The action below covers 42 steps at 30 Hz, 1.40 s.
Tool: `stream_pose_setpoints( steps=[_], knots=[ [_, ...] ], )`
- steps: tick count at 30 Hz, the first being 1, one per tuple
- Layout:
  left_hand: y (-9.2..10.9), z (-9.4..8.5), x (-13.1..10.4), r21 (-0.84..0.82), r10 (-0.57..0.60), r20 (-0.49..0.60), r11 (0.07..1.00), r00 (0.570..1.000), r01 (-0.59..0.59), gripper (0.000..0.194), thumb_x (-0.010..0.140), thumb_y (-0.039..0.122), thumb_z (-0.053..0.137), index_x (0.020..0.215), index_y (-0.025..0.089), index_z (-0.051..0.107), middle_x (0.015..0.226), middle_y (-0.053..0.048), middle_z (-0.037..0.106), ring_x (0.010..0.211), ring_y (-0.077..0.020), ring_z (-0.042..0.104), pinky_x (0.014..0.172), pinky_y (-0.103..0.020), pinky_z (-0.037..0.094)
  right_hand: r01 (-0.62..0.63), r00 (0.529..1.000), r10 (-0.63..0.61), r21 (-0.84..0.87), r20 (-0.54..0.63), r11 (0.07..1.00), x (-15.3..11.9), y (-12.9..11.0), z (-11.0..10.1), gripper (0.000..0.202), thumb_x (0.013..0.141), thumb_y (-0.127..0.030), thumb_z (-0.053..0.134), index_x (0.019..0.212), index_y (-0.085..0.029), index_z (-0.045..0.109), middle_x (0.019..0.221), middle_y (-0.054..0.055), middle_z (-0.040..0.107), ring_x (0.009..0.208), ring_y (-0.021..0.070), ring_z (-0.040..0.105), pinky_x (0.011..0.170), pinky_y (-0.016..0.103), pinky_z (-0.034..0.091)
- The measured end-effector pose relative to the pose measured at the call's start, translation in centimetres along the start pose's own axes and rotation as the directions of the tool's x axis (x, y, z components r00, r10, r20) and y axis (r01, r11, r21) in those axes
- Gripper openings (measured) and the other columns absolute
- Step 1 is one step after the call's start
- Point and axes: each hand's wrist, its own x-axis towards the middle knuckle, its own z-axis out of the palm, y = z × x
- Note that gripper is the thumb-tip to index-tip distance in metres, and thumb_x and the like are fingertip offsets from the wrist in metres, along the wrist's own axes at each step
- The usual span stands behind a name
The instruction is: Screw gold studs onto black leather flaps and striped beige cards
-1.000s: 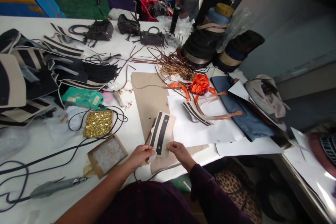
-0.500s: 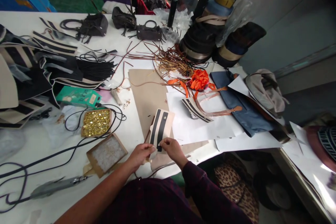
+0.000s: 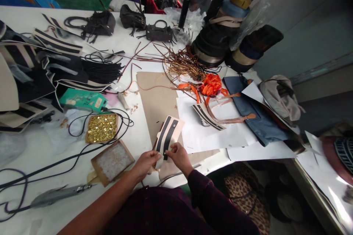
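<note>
Fingers of the left hand [image 3: 146,162] pinch the striped piece [image 3: 166,134] at its near left corner; fingers of the right hand [image 3: 179,155] close on the near end of its right dark stripe. Can't tell if a small part sits between them. Best to keep the left pinch firm, the piece flat and right-hand pressure light. Piece lies beyond the fingertips, tilted, over the tan sheet [image 3: 153,95].

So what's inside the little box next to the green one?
The little box holds lots of shiny gold bits, piled close together. They cover its bottom, so I can't see what's underneath them. The green box sits just behind it.
</note>
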Motion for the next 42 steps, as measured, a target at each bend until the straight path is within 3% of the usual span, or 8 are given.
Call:
stream_pose_setpoints(
  steps=[5, 11, 18, 23, 26, 32, 35, 42],
  knots=[
    [0.4, -0.3, -0.1, 0.025, 0.06, -0.04, 0.998, 0.997, -0.06, 0.044, 0.069, 0.057, 0.078, 0.081, 0.015, 0.073, 0.071, -0.003, 0.068, 0.064, -0.0149, 0.057, 0.062, -0.025, 0.042, 0.112, 0.992, -0.106, 0.087, -0.072, 0.99, -0.8, -1.1, -0.2, 0.017, 0.084, -0.035, 0.066, 0.091, -0.02, 0.068, 0.07, -0.002, 0.061, 0.067, 0.0169, 0.059, 0.066, 0.029, 0.047],
    [0.6, -0.8, -0.2, 0.102, 0.106, -0.11, 0.99, 0.988, -0.095, 0.049, 0.074, 0.064, 0.074, 0.07, 0.016, 0.069, 0.06, 0.0, 0.06, 0.057, -0.0135, 0.051, 0.06, -0.026, 0.039, 0.295, 0.948, -0.291, -0.01, 0.128, 0.956, -2.7, -2.9, -0.4, 0.02, 0.078, -0.026, 0.074, 0.097, -0.021, 0.075, 0.082, 0.001, 0.067, 0.07, 0.0153, 0.06, 0.067, 0.027, 0.048],
    [1.3, -0.5, -1.1, 0.235, 0.205, -0.034, 0.953, 0.978, -0.192, 0.048, 0.078, 0.063, 0.071, 0.08, 0.015, 0.073, 0.07, -0.002, 0.065, 0.065, -0.0162, 0.056, 0.063, -0.026, 0.041, 0.234, 0.97, -0.228, -0.078, 0.079, 0.969, -2.9, -3.3, 0.3, 0.009, 0.083, -0.026, 0.067, 0.077, -0.021, 0.071, 0.074, 0.002, 0.067, 0.069, 0.0166, 0.06, 0.062, 0.026, 0.045],
    [1.4, -0.6, -1.1, 0.355, 0.271, -0.023, 0.902, 0.962, -0.246, 0.04, 0.077, 0.054, 0.071, 0.085, 0.016, 0.075, 0.077, -0.004, 0.07, 0.071, -0.0195, 0.061, 0.068, -0.028, 0.044, 0.281, 0.957, -0.269, -0.123, 0.106, 0.952, -2.9, -4.0, -0.8, 0.02, 0.08, -0.022, 0.07, 0.099, -0.021, 0.073, 0.086, 0.002, 0.069, 0.069, 0.0155, 0.061, 0.067, 0.027, 0.048],
    [1.5, -0.5, -0.9, 0.431, 0.311, -0.029, 0.861, 0.95, -0.269, 0.032, 0.08, 0.049, 0.068, 0.078, 0.017, 0.075, 0.074, -0.003, 0.07, 0.072, -0.0204, 0.061, 0.068, -0.028, 0.042, 0.448, 0.894, -0.43, -0.256, 0.127, 0.857, -3.0, -5.3, -1.6, 0.027, 0.084, -0.023, 0.069, 0.111, -0.024, 0.071, 0.099, 0.004, 0.069, 0.075, 0.016, 0.062, 0.074, 0.028, 0.047],
    [1.5, 0.0, -1.2, 0.527, 0.371, -0.051, 0.799, 0.927, -0.291, 0.019, 0.08, 0.035, 0.064, 0.073, 0.02, 0.072, 0.074, -0.003, 0.071, 0.075, -0.0209, 0.062, 0.072, -0.029, 0.042, 0.638, 0.761, -0.552, -0.543, 0.34, 0.545, -2.7, -7.7, -1.9, 0.007, 0.086, -0.021, 0.066, 0.083, -0.022, 0.072, 0.085, 0.006, 0.068, 0.084, 0.0223, 0.062, 0.08, 0.033, 0.04],
    [1.7, 0.2, -1.5, 0.546, 0.399, -0.059, 0.78, 0.915, -0.305, 0.015, 0.08, 0.031, 0.062, 0.072, 0.02, 0.07, 0.074, -0.002, 0.07, 0.073, -0.0197, 0.061, 0.071, -0.029, 0.041, 0.626, 0.77, -0.539, -0.566, 0.341, 0.536, -2.3, -7.8, -1.5, 0.003, 0.082, -0.021, 0.07, 0.078, -0.021, 0.071, 0.082, 0.007, 0.069, 0.081, 0.0224, 0.061, 0.08, 0.034, 0.039],
    [2.1, 0.2, -1.4, 0.525, 0.424, -0.103, 0.792, 0.9, -0.313, 0.017, 0.082, 0.035, 0.062, 0.071, 0.022, 0.066, 0.072, 0.0, 0.066, 0.071, -0.0189, 0.059, 0.069, -0.028, 0.04, 0.391, 0.917, -0.383, -0.437, 0.112, 0.81, -1.7, -6.1, 0.4, 0.007, 0.078, -0.02, 0.068, 0.072, -0.023, 0.068, 0.075, 0.001, 0.068, 0.068, 0.0168, 0.059, 0.064, 0.028, 0.035]
  ],
)
